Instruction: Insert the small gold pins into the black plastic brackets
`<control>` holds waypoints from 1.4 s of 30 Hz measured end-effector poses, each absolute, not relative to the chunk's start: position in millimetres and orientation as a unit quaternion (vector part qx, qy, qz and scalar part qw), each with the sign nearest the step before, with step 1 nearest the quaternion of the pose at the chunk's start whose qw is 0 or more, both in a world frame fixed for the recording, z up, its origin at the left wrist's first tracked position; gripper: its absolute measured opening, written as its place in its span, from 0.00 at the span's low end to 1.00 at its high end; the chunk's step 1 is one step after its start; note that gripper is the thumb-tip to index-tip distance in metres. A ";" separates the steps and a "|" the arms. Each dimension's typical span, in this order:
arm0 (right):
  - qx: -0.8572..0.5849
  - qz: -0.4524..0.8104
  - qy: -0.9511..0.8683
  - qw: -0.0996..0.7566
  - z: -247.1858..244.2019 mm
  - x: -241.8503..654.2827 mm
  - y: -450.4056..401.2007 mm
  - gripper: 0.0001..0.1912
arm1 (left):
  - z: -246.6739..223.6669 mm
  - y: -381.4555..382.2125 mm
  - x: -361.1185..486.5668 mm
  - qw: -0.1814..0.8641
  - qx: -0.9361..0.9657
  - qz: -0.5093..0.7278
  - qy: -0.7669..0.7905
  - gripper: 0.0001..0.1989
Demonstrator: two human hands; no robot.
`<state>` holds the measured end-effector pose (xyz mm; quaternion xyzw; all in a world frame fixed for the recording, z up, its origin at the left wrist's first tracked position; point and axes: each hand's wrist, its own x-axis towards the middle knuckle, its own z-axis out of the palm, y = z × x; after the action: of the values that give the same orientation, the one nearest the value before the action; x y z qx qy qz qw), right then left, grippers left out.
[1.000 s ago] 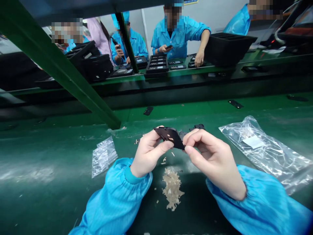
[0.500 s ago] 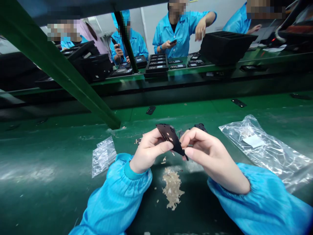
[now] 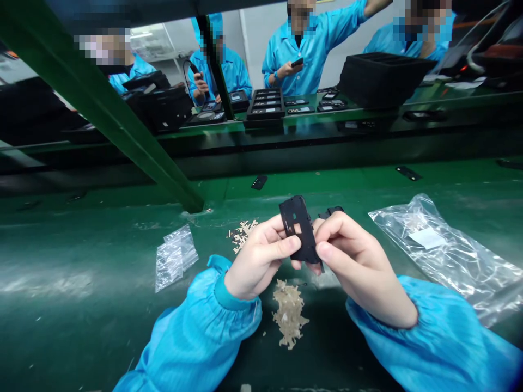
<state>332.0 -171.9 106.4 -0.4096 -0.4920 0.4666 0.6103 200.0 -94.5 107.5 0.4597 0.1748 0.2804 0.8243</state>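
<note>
A thin black plastic plate (image 3: pixel 299 223) with small rectangular cut-outs is held up over the green bench. My left hand (image 3: pixel 259 256) grips it, thumb pressed on its face and fingers behind. At its lower right edge, thumb and forefinger of my right hand (image 3: pixel 355 247) pinch close together, and a narrow dark strip pokes out below them. Under my hands lies a heap of small beige cut pieces (image 3: pixel 289 314). More pale pieces (image 3: pixel 245 231) are scattered behind my left hand. Other black parts (image 3: pixel 333 211) show partly behind my right fingers.
Clear plastic bags lie at left (image 3: pixel 175 258) and right (image 3: pixel 453 261), the right one with a white label. Black parts (image 3: pixel 259 182) rest farther back. A slanted green post (image 3: pixel 139 149) rises at left. Beyond, co-workers in blue stand by black trays (image 3: pixel 265 103).
The plate has been turned from a steep tilt so more of its flat face shows, and both hands have shifted slightly right. A co-worker opposite has raised an arm outward.
</note>
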 end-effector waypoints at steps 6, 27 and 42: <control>-0.407 0.452 -0.499 0.617 104.5 330.0 -171.4 0.06 | 107.5 -99.2 203.4 0.828 0.439 0.301 0.177 0.06; -0.514 0.193 -0.572 0.609 82.1 322.4 -165.4 0.08 | 105.3 -124.2 212.5 0.872 0.293 0.320 0.225 0.07; -0.465 0.288 -0.615 0.568 82.1 339.3 -150.7 0.15 | 98.7 -105.1 208.8 0.692 0.517 0.437 0.252 0.06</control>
<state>339.3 -150.7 82.1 -0.4647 -0.6149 0.2878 0.5684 208.8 -105.1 98.7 0.5167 0.2518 0.4366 0.6921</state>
